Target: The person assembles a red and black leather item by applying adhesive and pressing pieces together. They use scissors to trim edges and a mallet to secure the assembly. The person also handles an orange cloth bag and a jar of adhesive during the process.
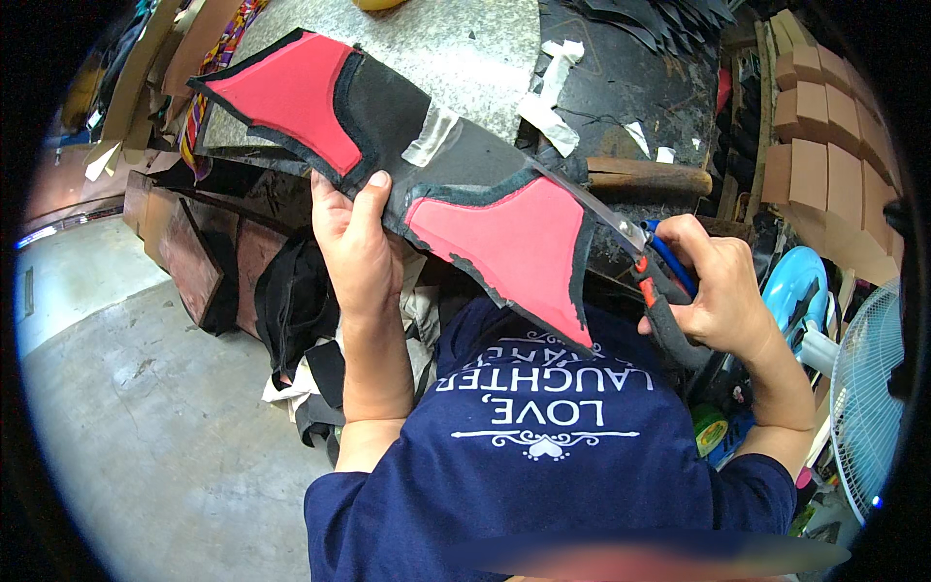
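A black sheet [383, 102] slants across the middle, bearing two pink shaped panels with black borders: one pink panel [291, 97] at the far left, the other pink panel [509, 238] nearer and to the right. My left hand [357, 228] grips the sheet's near edge between the two panels, thumb on top. A strip of whitish tape [433, 134] sticks to the sheet's middle. In my right hand [718, 276] is a pair of scissors [655, 267] with red, blue and black handles. Their blades lie along the far edge of the nearer panel; I cannot tell whether they touch it.
Behind the sheet is a worktable with a pale speckled slab [485, 48], white scraps [551, 121] and a wooden roller-like piece [650, 178]. Stacked brown pieces [824, 145] stand at right, above a fan [868, 398]. Brown boards [194, 257] and black cloth [296, 306] are at left.
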The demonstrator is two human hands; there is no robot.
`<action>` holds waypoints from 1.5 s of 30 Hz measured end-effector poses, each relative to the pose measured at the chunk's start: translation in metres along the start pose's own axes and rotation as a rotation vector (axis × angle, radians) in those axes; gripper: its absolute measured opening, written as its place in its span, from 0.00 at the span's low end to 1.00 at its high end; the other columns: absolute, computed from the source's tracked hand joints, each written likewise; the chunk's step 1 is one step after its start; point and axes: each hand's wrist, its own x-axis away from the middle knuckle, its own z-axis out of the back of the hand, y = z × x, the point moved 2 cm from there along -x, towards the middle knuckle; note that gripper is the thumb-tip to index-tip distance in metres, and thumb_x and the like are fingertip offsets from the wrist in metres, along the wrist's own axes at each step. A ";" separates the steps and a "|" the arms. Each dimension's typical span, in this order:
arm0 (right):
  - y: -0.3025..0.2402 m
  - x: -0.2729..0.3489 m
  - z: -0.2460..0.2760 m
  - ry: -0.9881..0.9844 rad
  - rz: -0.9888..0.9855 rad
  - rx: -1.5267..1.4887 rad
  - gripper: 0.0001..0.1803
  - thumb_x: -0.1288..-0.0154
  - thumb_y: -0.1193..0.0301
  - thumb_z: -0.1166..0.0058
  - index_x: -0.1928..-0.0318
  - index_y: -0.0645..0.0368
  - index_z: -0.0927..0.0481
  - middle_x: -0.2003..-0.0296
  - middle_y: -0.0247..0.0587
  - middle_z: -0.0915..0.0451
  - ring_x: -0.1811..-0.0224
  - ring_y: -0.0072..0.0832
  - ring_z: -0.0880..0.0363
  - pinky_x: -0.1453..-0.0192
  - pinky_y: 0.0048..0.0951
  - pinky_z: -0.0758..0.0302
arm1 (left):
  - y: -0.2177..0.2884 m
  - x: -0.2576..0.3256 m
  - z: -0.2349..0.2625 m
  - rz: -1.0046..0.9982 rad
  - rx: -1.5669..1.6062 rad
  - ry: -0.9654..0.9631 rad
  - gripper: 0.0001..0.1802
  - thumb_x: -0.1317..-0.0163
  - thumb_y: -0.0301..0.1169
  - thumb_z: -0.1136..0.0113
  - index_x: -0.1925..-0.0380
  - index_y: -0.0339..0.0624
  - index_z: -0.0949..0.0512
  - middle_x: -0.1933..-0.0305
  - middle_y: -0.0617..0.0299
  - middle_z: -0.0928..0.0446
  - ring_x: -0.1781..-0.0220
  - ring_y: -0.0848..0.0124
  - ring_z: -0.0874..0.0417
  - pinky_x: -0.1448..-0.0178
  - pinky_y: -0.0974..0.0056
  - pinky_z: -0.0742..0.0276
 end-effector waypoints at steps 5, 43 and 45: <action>0.002 0.004 -0.003 0.007 -0.001 -0.010 0.35 0.52 0.48 0.27 0.53 0.59 0.25 0.77 0.46 0.19 0.75 0.46 0.17 0.71 0.38 0.24 | -0.002 0.000 -0.003 -0.020 0.019 0.015 0.30 0.36 0.13 0.50 0.33 0.35 0.37 0.37 0.48 0.26 0.41 0.60 0.19 0.38 0.57 0.19; 0.032 -0.202 -0.009 0.309 0.244 0.287 0.19 0.39 0.54 0.35 0.57 0.54 0.20 0.57 0.44 0.22 0.52 0.43 0.20 0.46 0.42 0.23 | 0.003 -0.004 0.119 -0.014 -0.324 0.262 0.20 0.28 0.29 0.49 0.39 0.32 0.27 0.42 0.53 0.23 0.41 0.67 0.21 0.36 0.62 0.25; 0.033 -0.173 -0.021 0.309 0.318 0.254 0.17 0.38 0.57 0.36 0.56 0.54 0.20 0.54 0.42 0.23 0.50 0.42 0.22 0.45 0.39 0.24 | -0.003 -0.013 0.127 -0.164 -0.698 0.269 0.16 0.25 0.31 0.51 0.43 0.36 0.25 0.54 0.55 0.19 0.57 0.73 0.16 0.53 0.67 0.18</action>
